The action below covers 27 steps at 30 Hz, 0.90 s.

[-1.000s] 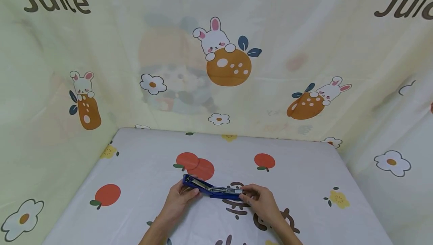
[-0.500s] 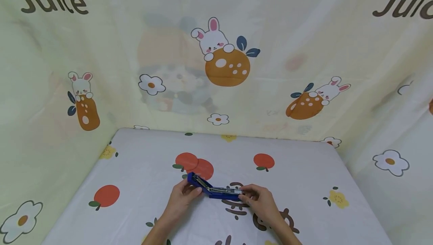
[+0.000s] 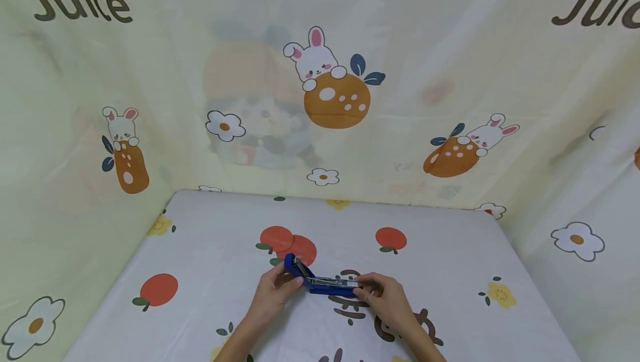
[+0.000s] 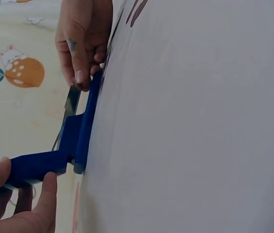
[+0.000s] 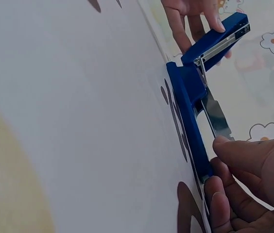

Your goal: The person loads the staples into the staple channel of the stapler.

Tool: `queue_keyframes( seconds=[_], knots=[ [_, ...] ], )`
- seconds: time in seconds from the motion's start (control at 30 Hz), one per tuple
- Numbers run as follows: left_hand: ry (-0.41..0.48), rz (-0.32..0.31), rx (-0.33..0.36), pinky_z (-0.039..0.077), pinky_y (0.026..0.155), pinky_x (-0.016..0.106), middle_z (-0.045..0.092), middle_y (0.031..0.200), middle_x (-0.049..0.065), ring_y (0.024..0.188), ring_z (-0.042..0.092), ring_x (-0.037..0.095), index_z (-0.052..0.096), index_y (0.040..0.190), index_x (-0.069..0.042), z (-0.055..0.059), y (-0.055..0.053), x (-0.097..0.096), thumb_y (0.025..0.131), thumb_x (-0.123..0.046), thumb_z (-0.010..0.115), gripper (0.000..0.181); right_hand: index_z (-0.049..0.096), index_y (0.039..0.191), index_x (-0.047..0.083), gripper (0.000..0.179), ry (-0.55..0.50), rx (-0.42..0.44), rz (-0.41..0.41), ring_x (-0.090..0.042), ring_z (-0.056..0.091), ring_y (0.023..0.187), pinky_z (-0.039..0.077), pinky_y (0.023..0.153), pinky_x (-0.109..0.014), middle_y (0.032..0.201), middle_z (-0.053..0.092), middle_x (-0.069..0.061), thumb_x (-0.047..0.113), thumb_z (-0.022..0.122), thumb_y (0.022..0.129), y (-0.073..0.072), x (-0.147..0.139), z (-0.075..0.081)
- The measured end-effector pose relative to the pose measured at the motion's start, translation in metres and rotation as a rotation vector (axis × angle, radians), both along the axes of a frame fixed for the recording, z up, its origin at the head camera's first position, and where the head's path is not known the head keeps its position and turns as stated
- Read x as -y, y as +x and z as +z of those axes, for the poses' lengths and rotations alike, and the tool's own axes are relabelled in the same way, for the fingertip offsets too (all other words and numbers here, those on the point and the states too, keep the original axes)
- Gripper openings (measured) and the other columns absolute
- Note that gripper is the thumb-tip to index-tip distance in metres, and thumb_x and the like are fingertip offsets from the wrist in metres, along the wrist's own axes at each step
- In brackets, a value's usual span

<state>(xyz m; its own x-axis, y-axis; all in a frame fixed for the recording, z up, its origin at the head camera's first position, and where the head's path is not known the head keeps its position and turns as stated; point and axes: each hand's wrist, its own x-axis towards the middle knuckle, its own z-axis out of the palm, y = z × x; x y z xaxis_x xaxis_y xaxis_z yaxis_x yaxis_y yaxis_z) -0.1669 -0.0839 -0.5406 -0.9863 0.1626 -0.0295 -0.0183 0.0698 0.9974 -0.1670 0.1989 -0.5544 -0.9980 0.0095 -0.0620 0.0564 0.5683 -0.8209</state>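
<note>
A blue stapler (image 3: 331, 290) is spread apart at its hinge, low over the middle of the table. My left hand (image 3: 269, 294) grips its top cover (image 4: 39, 166) between thumb and fingers; the cover slants up and to the left in the head view. At the other end, my right hand (image 3: 389, 296) pinches the front of the stapler, with the thumb at the metal staple magazine (image 5: 216, 115) and fingers at the tip of the base (image 5: 187, 116). The magazine stands a little apart from the base, and a thin metal rod links it to the cover.
A white tablecloth (image 3: 210, 251) printed with fruit and flowers covers the table. Pale printed curtains (image 3: 400, 62) hang behind it and along both sides. The stapler's base lies close along the cloth.
My left hand has moved slightly right, tilting the stapler's top cover steeper, its free end swinging up and to the right. The right hand and the base have stayed in place.
</note>
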Motion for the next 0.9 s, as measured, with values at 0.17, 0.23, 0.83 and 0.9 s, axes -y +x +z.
queue_keyframes(
  seconds=[0.17,0.23,0.83,0.9],
  knots=[
    [-0.012,-0.004,-0.051,0.057,0.096,0.015,0.069,0.139,0.018,0.124,0.066,0.030,0.059,0.148,-0.002,-0.0004,-0.0003,-0.0019,0.101,-0.010,0.070,0.049,0.081,0.107,0.016,0.018,0.000,0.001,-0.003,-0.010,0.056,0.076,0.047,0.064,-0.018,0.083,0.068,0.005,0.013,0.085,0.089,0.0013,0.0009,0.0038],
    [-0.012,-0.007,-0.061,0.058,0.097,0.017,0.069,0.140,0.019,0.124,0.067,0.031,0.059,0.149,-0.002,0.0001,0.0000,-0.0027,0.101,-0.010,0.070,0.050,0.081,0.107,0.017,0.018,0.003,0.001,-0.003,-0.010,0.056,0.076,0.047,0.065,-0.019,0.083,0.068,0.005,0.013,0.085,0.089,0.0017,0.0014,0.0048],
    [-0.121,-0.057,-0.063,0.060,0.107,0.038,0.068,0.141,0.017,0.133,0.063,0.038,0.059,0.150,-0.008,0.0013,-0.0034,-0.0085,0.104,-0.015,0.068,0.048,0.081,0.106,0.016,0.018,-0.004,0.002,-0.011,-0.010,0.057,0.077,0.047,0.065,-0.018,0.083,0.068,0.005,0.013,0.085,0.089,0.0022,0.0022,0.0025],
    [-0.136,-0.056,-0.068,0.060,0.107,0.038,0.068,0.140,0.016,0.133,0.063,0.038,0.059,0.150,-0.008,0.0015,-0.0036,-0.0093,0.103,-0.015,0.069,0.048,0.081,0.106,0.016,0.018,-0.003,-0.001,-0.011,-0.010,0.057,0.077,0.048,0.065,-0.018,0.083,0.068,0.005,0.013,0.085,0.089,0.0024,0.0023,0.0023]
  ],
)
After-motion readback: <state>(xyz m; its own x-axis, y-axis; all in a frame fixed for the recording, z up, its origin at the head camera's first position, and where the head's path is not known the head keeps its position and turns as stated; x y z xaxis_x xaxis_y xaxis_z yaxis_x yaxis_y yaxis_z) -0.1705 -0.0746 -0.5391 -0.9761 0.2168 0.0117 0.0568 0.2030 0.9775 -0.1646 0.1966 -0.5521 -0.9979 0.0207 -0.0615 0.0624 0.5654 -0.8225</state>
